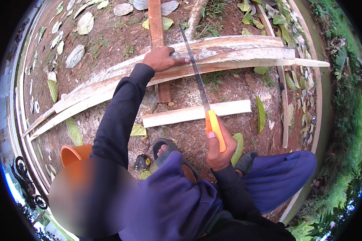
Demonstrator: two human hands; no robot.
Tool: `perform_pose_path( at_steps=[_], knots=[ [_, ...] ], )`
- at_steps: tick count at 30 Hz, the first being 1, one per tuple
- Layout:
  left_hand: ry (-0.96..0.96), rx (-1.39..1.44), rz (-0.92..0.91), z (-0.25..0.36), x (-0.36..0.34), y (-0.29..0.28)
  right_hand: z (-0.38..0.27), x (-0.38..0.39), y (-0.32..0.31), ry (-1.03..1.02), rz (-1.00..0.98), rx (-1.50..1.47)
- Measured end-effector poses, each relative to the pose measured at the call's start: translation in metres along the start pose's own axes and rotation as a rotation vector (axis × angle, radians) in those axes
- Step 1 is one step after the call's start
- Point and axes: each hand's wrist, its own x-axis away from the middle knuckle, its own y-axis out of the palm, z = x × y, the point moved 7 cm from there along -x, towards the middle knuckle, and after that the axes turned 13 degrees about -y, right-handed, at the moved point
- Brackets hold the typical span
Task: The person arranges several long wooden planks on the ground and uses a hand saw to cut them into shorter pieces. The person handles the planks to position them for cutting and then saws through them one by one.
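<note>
My left hand (161, 59) grips the long, rough pale boards (237, 50) that lie crosswise over a reddish-brown wooden beam (157, 24). My right hand (220, 148) is wrapped round the yellow handle (214, 128) of a hand saw. Its long toothed blade (197, 72) reaches up across the boards, just right of my left hand; whether it cuts into the wood, I cannot tell. A short pale length of wood (197, 113) lies on the ground nearer me, behind the saw handle.
Around are dirt ground (100, 44) with fallen leaves (260, 114), an orange bucket (74, 152) at left, a small black-and-yellow object (142, 162) by my sandalled foot (163, 150), and a thin branch (197, 18) at the top. Long strips of wood and greenery (342, 120) run along the right.
</note>
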Motion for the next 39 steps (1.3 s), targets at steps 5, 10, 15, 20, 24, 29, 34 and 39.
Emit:
perform_pose_path(
  at_steps=[5,10,15,20,24,29,34,39],
  knots=[
    [0.021,-0.022,0.011,0.011,0.006,-0.012,0.02,0.013,0.0,0.206,0.033,-0.172],
    [0.019,-0.019,0.069,0.039,0.026,-0.027,0.005,0.009,-0.009,0.153,0.135,-0.164],
    [0.006,0.056,0.089,0.036,0.045,-0.019,-0.006,0.017,-0.013,0.168,0.109,-0.181],
    [-0.07,0.147,0.115,0.024,0.045,-0.01,-0.005,0.016,-0.013,0.184,0.028,-0.184],
    [-0.118,0.272,0.195,0.006,0.052,-0.015,-0.007,0.008,-0.012,0.08,-0.102,-0.091],
    [-0.102,0.27,0.234,-0.003,0.052,-0.033,-0.02,-0.008,-0.005,0.068,-0.128,-0.138],
    [-0.06,0.128,0.448,-0.018,0.065,-0.025,-0.007,-0.014,0.003,0.023,-0.098,-0.159],
    [-0.054,-0.088,0.565,-0.023,0.086,-0.022,-0.013,-0.023,0.008,-0.039,-0.125,-0.07]
  ],
)
